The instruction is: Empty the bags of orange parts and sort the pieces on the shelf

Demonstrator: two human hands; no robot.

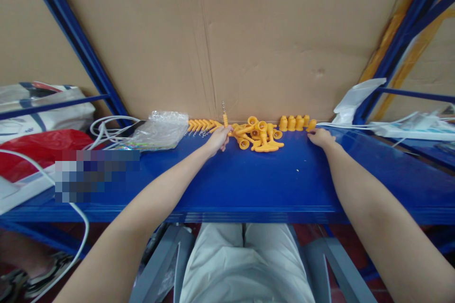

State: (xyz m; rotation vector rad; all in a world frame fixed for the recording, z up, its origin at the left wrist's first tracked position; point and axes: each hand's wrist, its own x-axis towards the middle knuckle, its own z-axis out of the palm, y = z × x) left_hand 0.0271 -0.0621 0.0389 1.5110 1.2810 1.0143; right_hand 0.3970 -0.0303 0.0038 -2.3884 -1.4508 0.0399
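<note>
My left hand (217,141) is closed around the yellow handle of a corkscrew (224,116), whose metal spiral points up. Left of it, several yellow corkscrew handles (202,125) lie side by side in a row, spirals toward me. A pile of yellow corkscrews with bell-shaped ends (265,141) spreads to the right of this hand. Farther right, my right hand (322,138) has its fingers closed on a yellow bell-shaped cap (312,124), slightly tilted. That cap is at the right end of a row of upright yellow caps (291,123).
Clear plastic bags (161,129) lie left of the corkscrew row, near white cables (103,132) and a red bag (42,151). Cardboard (270,42) walls the back of the blue table (227,184). White plastic wrapping (355,99) stands at the right. Another person's leg (24,253) shows lower left.
</note>
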